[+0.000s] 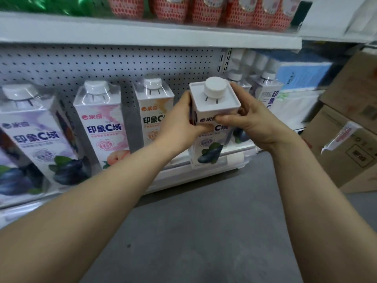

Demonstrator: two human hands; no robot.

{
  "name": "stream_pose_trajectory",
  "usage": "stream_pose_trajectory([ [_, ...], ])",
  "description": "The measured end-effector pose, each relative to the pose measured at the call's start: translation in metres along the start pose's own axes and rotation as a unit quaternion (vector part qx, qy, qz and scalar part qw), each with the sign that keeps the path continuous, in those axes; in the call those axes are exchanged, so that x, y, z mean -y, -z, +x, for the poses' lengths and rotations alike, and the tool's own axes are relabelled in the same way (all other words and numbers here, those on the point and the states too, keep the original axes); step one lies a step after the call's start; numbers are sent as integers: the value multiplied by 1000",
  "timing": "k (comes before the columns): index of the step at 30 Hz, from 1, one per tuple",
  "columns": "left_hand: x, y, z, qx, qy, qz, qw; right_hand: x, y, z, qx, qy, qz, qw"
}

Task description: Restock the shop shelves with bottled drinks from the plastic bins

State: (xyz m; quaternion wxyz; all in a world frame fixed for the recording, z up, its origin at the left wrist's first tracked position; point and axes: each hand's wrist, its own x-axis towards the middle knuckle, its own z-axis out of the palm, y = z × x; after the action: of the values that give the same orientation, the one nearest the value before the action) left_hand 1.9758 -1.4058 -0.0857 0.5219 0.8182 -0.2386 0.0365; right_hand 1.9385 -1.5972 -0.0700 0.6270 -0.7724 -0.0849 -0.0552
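Head view | left hand [179, 121] and right hand [253, 123] grip blueberry bottle [212, 127] | forearms outstretched

Orange carton [151, 111] half-hidden, red packs [206, 11] cropped

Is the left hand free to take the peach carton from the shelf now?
Probably not yet: the left hand grips the blueberry carton with the right hand; nothing blocks the peach carton.
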Motion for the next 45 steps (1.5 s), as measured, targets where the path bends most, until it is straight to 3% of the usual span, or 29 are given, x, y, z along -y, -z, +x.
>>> stream_pose_trajectory([
  [6, 19, -7, 17, -57, 3, 20, 998, -22, -17, 17, -7, 2, 43, 999],
  [17, 36, -32, 32, -44, 59, 41, 996, -57, -31, 35, -103, -18, 81, 991],
  [27, 77, -53, 7, 45, 113, -36, 992, -97, -40, 32, -97, -117, 93, 984],
  [40, 90, -53, 2, 69, 107, -43, 991, -101, -49, 33, -125, -99, 130, 979],
  [45, 75, -36, -8, 137, 110, 9, 984, -87, -39, 28, -103, -169, 20, 980],
])
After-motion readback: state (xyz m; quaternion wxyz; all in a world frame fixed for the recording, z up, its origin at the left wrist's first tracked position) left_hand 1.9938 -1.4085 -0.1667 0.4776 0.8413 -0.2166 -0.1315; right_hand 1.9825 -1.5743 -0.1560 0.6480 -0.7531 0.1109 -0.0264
